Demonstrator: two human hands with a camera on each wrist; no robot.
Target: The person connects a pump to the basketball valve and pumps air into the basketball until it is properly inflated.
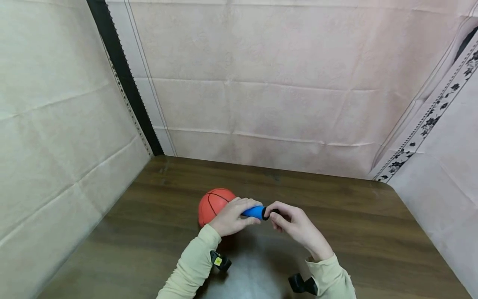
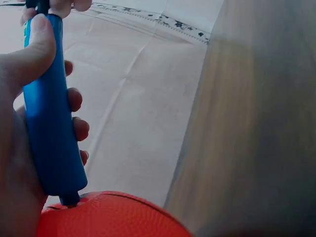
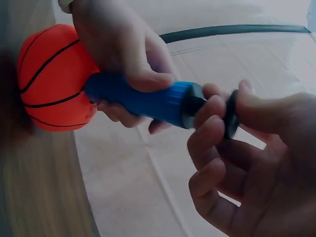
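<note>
A small orange basketball (image 1: pixel 213 203) with black seams rests on the brown table. My left hand (image 1: pixel 233 216) wraps round the blue barrel of a hand pump (image 2: pixel 52 118), whose narrow end meets the ball (image 2: pixel 113 217). At the other end, my right hand (image 3: pixel 256 153) pinches the pump's black handle (image 3: pixel 231 114) between thumb and fingers. A short stretch of black rod shows between the handle and the barrel (image 3: pixel 148 101) in the right wrist view. Whether a needle sits inside the ball is hidden.
The wooden table top (image 1: pixel 130 249) extends around both hands. Pale creased cloth (image 1: pixel 261 104) hangs behind it and at both sides. Black wrist cameras (image 1: pixel 221 261) are strapped at the sleeves.
</note>
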